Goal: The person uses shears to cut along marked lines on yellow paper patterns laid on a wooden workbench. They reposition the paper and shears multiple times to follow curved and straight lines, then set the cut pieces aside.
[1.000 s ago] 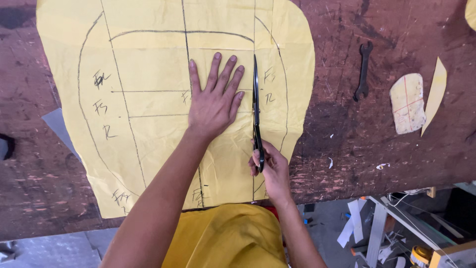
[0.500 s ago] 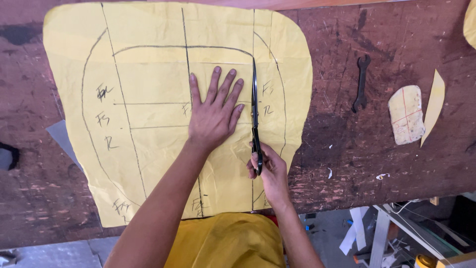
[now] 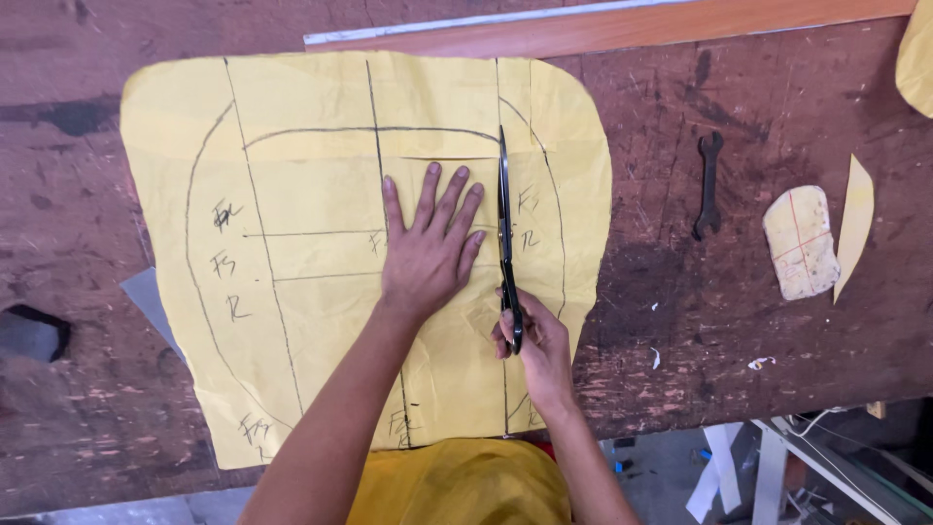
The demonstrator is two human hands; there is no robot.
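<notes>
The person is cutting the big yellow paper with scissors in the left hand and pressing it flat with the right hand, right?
Not quite. The head view shows the black scissors in the right hand; the left hand presses the big yellow paper sheet flat.

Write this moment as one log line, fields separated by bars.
left hand flat on yellow sheet | right hand holds scissors along drawn line | spanner aside

Yellow pattern sheet (image 3: pixel 311 253) with dark hand-drawn lines and marks, on a scuffed dark reddish-brown workbench (image 3: pixel 739 321). Black scissors (image 3: pixel 506 233) on the sheet. Right of the sheet: dark wrench (image 3: pixel 708 185), cream scrap with red lines (image 3: pixel 800 243), pale yellow sliver (image 3: pixel 854 224). Above the sheet: orange-brown wooden strip (image 3: pixel 622 29).
</notes>
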